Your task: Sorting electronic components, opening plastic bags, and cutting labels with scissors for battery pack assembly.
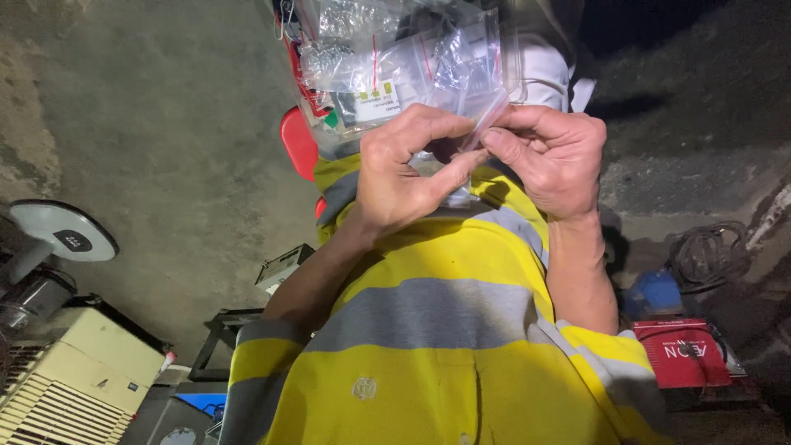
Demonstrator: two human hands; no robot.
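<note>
Both hands are raised in front of the chest, above a yellow and grey striped shirt (428,330), and nothing carries the things: they hang in the air over the concrete floor (165,124).

The left hand (404,177) is curled narrow, its thumb and forefinger closed on the lower edge of a small clear bag (486,124). The right hand (552,156) pinches the same bag from the other side, fingertips nearly touching those of the left. Above them a bundle of clear plastic bags (395,58) with small parts and a printed label inside fans upward, caught in the same grip. What the small bag holds is hidden by the fingers.

The work looks like fingertip handling of thin, slippery film. It is likely to go best with the pinch kept close to the bag's edge, the two hands pulling gently and evenly, and the bundle kept gathered so that no other bag slides free.

A red object (297,140) sits behind the bundle. A fan (58,231) and a beige machine (74,371) stand at the left, a red case (684,354) and a coil of cable (709,255) at the right.
</note>
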